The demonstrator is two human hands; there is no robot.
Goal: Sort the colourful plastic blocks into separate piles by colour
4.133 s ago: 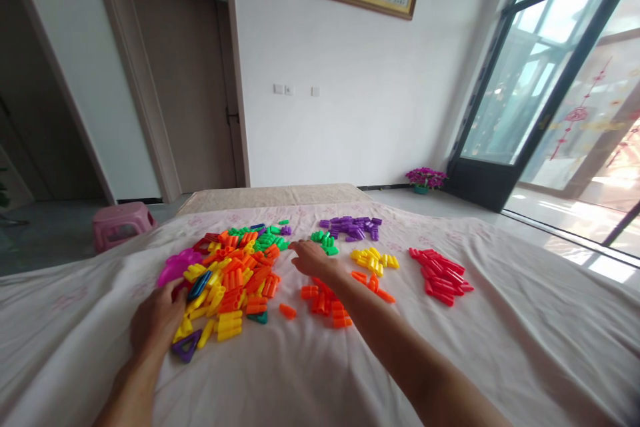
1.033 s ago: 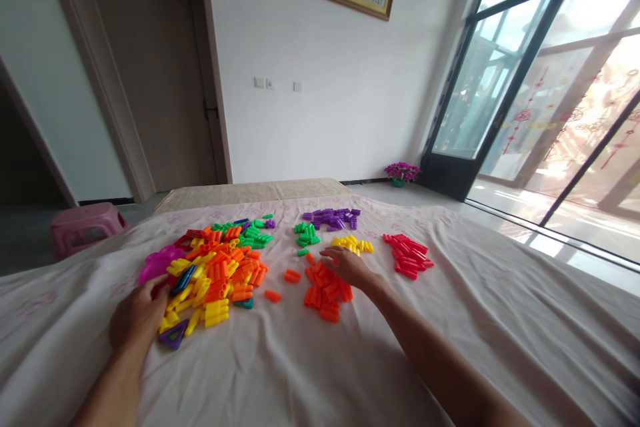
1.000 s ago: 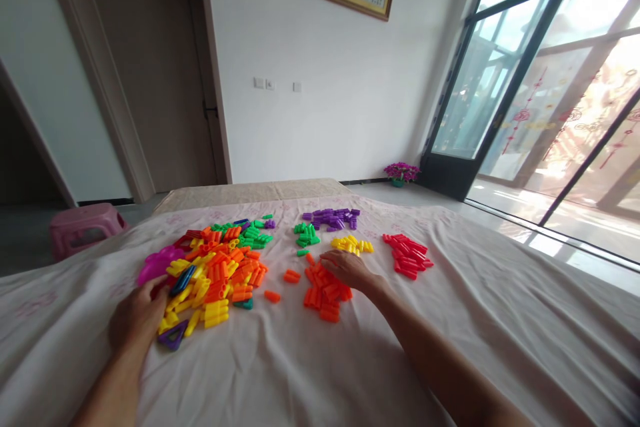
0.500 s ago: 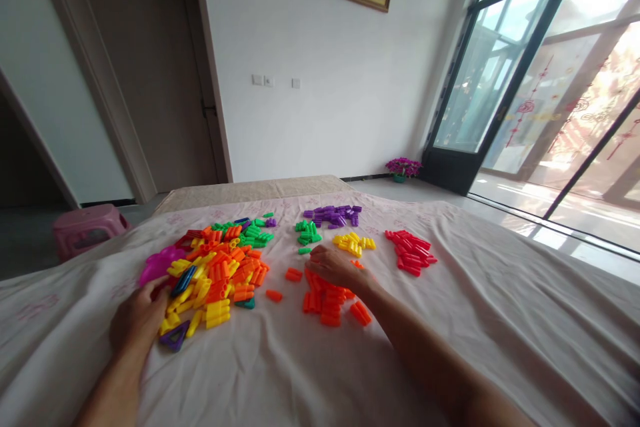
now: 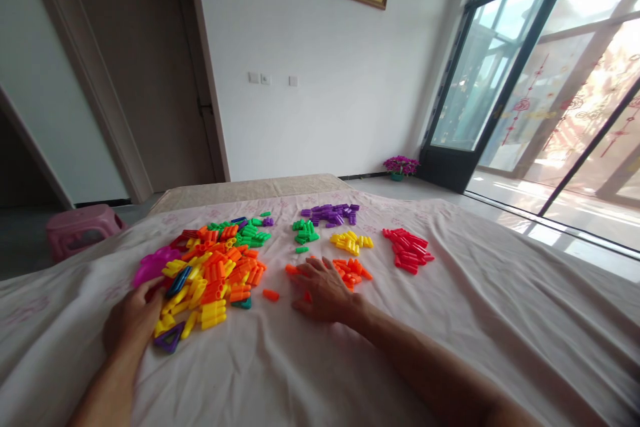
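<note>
My right hand [image 5: 323,287] lies palm down, fingers spread, over a group of orange plastic building blocks [image 5: 353,271], covering part of it. Its fingertips touch an orange block [image 5: 291,269] at the group's left edge. My left hand [image 5: 131,315] rests against the left side of a large mixed pile of blocks [image 5: 215,273], near a dark blue piece [image 5: 179,281] and a magenta plastic piece [image 5: 153,267]. Its thumb and forefinger are apart; the other fingers are partly hidden. A single orange block [image 5: 271,295] lies between the pile and my right hand.
Separate groups of purple [image 5: 334,215], green [image 5: 305,232], yellow [image 5: 351,242] and red blocks [image 5: 407,250] lie beyond and right of my right hand. A purple triangular piece [image 5: 170,338] sits at the pile's front. The wrinkled cloth [image 5: 240,373] covers the table. A pink stool [image 5: 83,230] stands left.
My right hand has come down and nearer to me over the orange group, its fingers now spread. My left hand stays beside the mixed pile. The view has shifted slightly.
</note>
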